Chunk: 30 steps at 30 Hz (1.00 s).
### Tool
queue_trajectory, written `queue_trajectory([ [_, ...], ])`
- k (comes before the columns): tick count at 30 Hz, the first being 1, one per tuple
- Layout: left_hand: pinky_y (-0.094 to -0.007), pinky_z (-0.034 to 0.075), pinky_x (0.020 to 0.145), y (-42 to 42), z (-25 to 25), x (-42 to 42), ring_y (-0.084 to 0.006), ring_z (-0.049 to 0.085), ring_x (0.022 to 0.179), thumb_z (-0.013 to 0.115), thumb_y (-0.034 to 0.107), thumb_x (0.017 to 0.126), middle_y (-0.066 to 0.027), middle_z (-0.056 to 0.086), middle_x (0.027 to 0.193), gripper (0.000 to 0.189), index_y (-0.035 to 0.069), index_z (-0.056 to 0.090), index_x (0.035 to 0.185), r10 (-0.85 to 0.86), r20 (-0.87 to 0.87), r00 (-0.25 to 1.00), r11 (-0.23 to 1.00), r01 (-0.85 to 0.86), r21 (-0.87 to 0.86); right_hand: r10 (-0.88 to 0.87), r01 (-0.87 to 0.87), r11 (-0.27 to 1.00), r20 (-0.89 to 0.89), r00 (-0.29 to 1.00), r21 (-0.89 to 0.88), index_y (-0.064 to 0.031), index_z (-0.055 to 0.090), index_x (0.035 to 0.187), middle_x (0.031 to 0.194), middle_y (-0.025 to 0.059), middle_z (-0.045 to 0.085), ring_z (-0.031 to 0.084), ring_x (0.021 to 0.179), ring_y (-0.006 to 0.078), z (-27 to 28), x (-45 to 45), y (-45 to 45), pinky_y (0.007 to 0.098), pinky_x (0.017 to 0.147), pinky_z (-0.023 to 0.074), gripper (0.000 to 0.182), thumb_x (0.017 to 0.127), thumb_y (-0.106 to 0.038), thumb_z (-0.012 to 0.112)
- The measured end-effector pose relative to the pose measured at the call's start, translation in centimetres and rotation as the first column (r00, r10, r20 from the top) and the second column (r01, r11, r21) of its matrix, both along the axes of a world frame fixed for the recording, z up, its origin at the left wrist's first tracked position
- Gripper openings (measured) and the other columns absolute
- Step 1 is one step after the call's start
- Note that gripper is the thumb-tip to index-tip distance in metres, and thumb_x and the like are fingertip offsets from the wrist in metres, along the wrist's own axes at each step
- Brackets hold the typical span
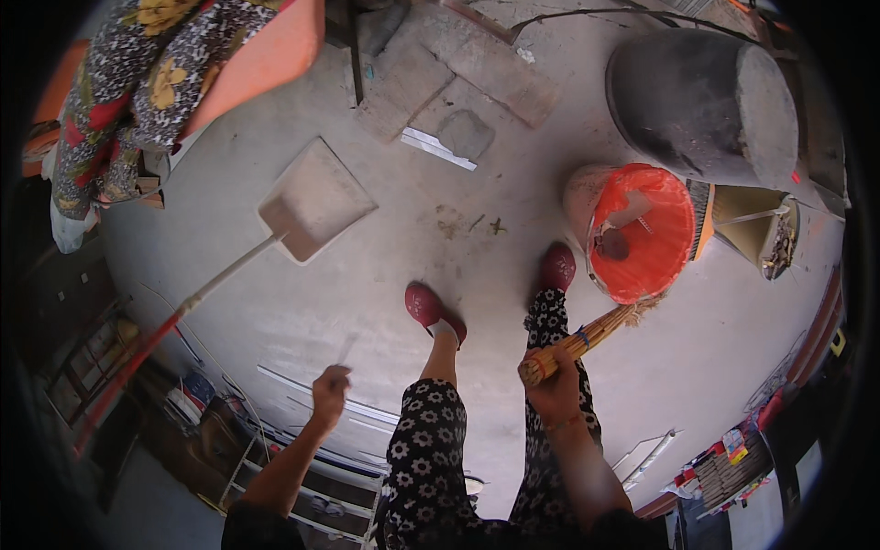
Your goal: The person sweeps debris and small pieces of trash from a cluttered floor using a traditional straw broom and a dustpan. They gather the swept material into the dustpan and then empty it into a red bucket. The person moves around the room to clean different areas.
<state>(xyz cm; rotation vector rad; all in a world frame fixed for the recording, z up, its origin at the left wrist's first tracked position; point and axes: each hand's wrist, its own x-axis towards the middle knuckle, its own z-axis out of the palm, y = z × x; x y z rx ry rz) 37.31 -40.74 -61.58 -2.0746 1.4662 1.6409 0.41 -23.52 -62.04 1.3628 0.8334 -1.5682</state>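
Observation:
My right hand (555, 392) grips the thick end of a short broom made of bundled stalks (598, 328), bound with a blue tie. Its frayed tip reaches the near rim of a bucket lined with a red plastic bag (650, 254); whether they touch is unclear. A few scraps lie inside the liner. My left hand (331, 395) hovers over the floor with its fingers curled. A faint blurred streak shows just above it, and I cannot tell if something is held. Left of my feet, a long-handled dustpan (320, 199) lies on the concrete floor.
Dirt and plant bits (496, 225) lie ahead of my feet. A large dark vat (680, 103) stands behind the bucket, beside another broom (702, 220) and a scoop-like dustpan (749, 220). An orange chair (275, 62) bears patterned fabric. A ladder (323, 529) lies at lower left.

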Motion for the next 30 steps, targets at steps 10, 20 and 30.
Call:
queue_trajectory([
  [10, -0.0311, 0.047, 0.081, -16.4, -29.2, -26.1, -0.0287, 0.058, 0.096, 0.063, -0.001, 0.068, -0.0144, 0.062, 0.101, 0.035, 0.003, 0.061, 0.103, -0.47, -0.006, 0.883, 0.615, 0.323, -0.719, 0.068, -0.085, 0.992, 0.173, 0.983, 0.093, -0.0077, 0.049, 0.095, 0.08, 0.0087, 0.055, 0.054, 0.082, 0.0222, -2.4, -2.6, -6.3, 0.0355, 0.075, 0.0442, 0.018, 0.078, -0.013, 0.055],
  [20, -0.0334, 0.049, 0.077, -18.0, -35.2, -29.8, -0.0247, 0.056, 0.098, 0.069, 0.005, 0.063, -0.0048, 0.052, 0.115, 0.051, 0.012, 0.054, 0.111, -0.618, 0.338, 0.71, 0.48, 0.681, -0.553, 0.076, -0.098, 0.991, 0.209, 0.975, 0.097, -0.0062, 0.052, 0.105, 0.092, 0.0124, 0.058, 0.053, 0.093, 0.0266, -2.3, -6.4, -7.2, 0.0399, 0.084, 0.0435, 0.03, 0.079, -0.02, 0.057],
  [30, -0.04, 0.049, 0.062, -12.8, -33.3, -26.1, -0.0288, 0.059, 0.074, 0.07, 0.025, 0.062, -0.0087, 0.056, 0.076, 0.03, 0.007, 0.056, 0.082, -0.616, 0.369, 0.696, 0.597, 0.718, -0.358, 0.057, -0.072, 0.995, 0.188, 0.98, 0.073, -0.0057, 0.049, 0.103, 0.088, 0.0128, 0.059, 0.055, 0.093, 0.0287, -2.8, -5.3, -7.2, 0.0411, 0.086, 0.0435, 0.025, 0.081, -0.015, 0.057],
])
